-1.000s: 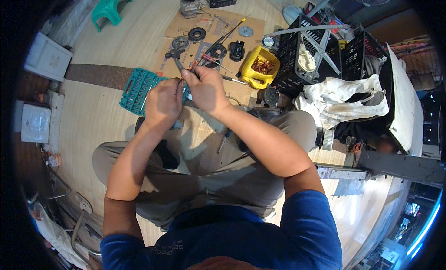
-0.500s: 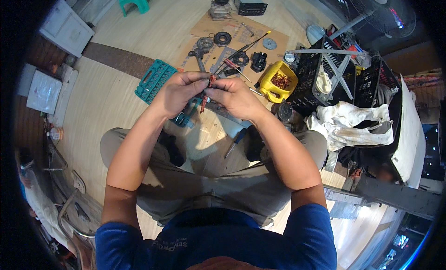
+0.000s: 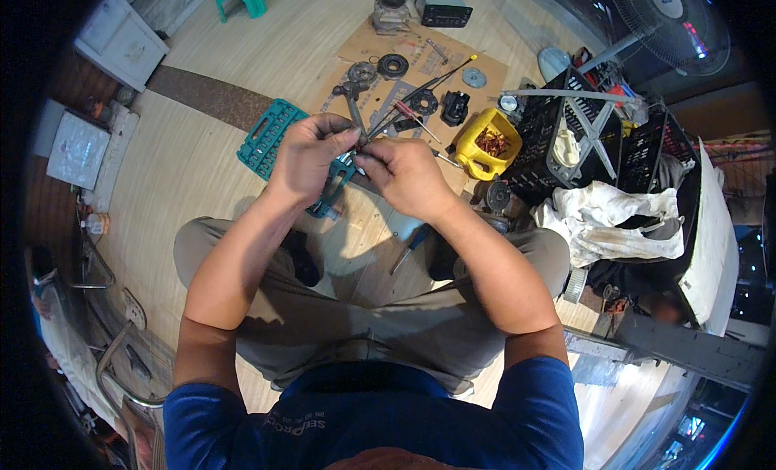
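Note:
My left hand (image 3: 311, 159) is closed in a pinch, thumb against the curled fingers. Close beside it, my right hand (image 3: 406, 175) is also closed, its thumb and fingertips darkened with dirt. The fingertips almost meet above the floor; whatever they pinch is too small and covered to make out. Just beyond them lies a hammer (image 3: 353, 106) on a cardboard sheet (image 3: 440, 54). Partly behind my left hand sits a teal socket set case (image 3: 257, 153). Right of my right hand stands a yellow cut-open jug (image 3: 470, 161) holding copper-coloured scraps (image 3: 491, 143).
A red-handled screwdriver (image 3: 411, 114), round dark metal parts (image 3: 393, 67) and a black housing (image 3: 455, 108) lie on the cardboard. Black crates (image 3: 525, 143), a white cloth (image 3: 614, 227) and a fan (image 3: 667, 21) stand at the right. Another screwdriver (image 3: 414, 242) lies between my feet.
The reddish-brown strip that stuck out between my fingers no longer shows. My right hand's fingers have shifted slightly lower and curled. The surroundings have slid a little rightward in the picture.

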Motion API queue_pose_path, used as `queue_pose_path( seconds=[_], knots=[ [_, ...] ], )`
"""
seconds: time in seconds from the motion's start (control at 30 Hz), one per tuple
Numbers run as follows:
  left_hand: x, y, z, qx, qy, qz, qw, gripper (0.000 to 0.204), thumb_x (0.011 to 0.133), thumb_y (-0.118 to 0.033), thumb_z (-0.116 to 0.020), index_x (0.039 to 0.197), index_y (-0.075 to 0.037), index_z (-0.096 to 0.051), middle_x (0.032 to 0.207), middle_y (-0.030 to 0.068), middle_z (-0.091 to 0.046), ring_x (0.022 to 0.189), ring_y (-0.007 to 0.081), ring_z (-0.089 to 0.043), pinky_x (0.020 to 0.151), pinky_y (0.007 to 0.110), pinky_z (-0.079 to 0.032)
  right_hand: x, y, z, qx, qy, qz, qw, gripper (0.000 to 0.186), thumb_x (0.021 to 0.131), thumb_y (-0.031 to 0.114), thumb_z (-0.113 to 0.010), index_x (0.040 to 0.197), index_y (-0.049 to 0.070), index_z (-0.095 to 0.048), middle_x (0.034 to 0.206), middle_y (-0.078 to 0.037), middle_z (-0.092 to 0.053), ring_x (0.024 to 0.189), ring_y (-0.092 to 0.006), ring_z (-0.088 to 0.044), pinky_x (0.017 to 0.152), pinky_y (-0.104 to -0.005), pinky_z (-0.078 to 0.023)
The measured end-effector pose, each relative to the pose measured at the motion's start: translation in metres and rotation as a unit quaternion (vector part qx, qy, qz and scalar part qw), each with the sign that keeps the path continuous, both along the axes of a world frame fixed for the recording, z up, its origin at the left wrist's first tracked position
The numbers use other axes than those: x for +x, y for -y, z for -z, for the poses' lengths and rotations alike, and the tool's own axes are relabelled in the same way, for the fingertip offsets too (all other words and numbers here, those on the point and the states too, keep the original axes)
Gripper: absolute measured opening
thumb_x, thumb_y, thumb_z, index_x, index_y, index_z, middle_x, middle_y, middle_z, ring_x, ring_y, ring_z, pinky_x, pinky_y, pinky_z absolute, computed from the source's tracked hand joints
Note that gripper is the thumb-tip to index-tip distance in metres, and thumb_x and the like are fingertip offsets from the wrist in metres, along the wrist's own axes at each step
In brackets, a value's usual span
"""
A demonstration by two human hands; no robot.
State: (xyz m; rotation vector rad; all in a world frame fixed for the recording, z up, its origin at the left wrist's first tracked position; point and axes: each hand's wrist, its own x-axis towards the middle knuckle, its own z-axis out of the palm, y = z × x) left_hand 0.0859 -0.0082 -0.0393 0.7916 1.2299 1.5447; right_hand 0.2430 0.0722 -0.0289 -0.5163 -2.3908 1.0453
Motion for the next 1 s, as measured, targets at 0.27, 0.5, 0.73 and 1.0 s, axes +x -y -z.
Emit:
queue_pose_path(
  seconds=[0.27, 0.5, 0.73, 1.0],
  knots=[
    [-0.001, -0.003, -0.002, -0.040, -0.057, -0.049, 0.996, 0.015, 0.089, -0.008, -0.061, 0.095, 0.006, -0.064, 0.086, 0.0066, -0.066, 0.078, 0.0103, -0.057, 0.074, 0.025, -0.047, -0.008, 0.004, 0.005, 0.070, 0.026, 0.040, 0.996, 0.014, 0.085, 0.013, -0.064, 0.090, 0.000, -0.066, 0.078, -0.020, -0.062, 0.072, -0.0366, -0.062, 0.065, -0.0414, -0.049],
    [-0.001, 0.001, -0.013, -0.013, 0.006, 0.069, 0.998, 0.019, 0.089, -0.009, -0.060, 0.100, 0.005, -0.066, 0.089, 0.0043, -0.066, 0.084, 0.0108, -0.059, 0.079, 0.025, -0.045, 0.005, -0.007, 0.005, -0.191, 0.045, -0.044, 0.980, 0.017, 0.091, 0.014, -0.060, 0.094, -0.002, -0.066, 0.071, -0.007, -0.063, 0.064, -0.0116, -0.055, 0.062, -0.0283, -0.046],
    [0.001, 0.002, -0.011, -0.090, -0.234, -0.012, 0.968, 0.015, 0.087, -0.009, -0.064, 0.093, 0.003, -0.070, 0.083, 0.0043, -0.067, 0.075, 0.0086, -0.057, 0.069, 0.025, -0.045, 0.002, 0.004, 0.009, 0.058, 0.010, 0.016, 0.998, 0.019, 0.083, 0.017, -0.065, 0.078, 0.000, -0.061, 0.072, -0.021, -0.059, 0.071, -0.0393, -0.058, 0.063, -0.0434, -0.047],
    [0.015, -0.006, -0.010, -0.088, -0.295, -0.073, 0.949, 0.015, 0.086, -0.010, -0.066, 0.090, 0.005, -0.069, 0.079, 0.0053, -0.068, 0.072, 0.0089, -0.058, 0.067, 0.025, -0.046, -0.002, 0.023, 0.014, 0.199, 0.170, 0.093, 0.961, 0.018, 0.087, 0.019, -0.055, 0.084, 0.002, -0.060, 0.084, -0.019, -0.064, 0.073, -0.0367, -0.064, 0.068, -0.0459, -0.051]
  ],
)
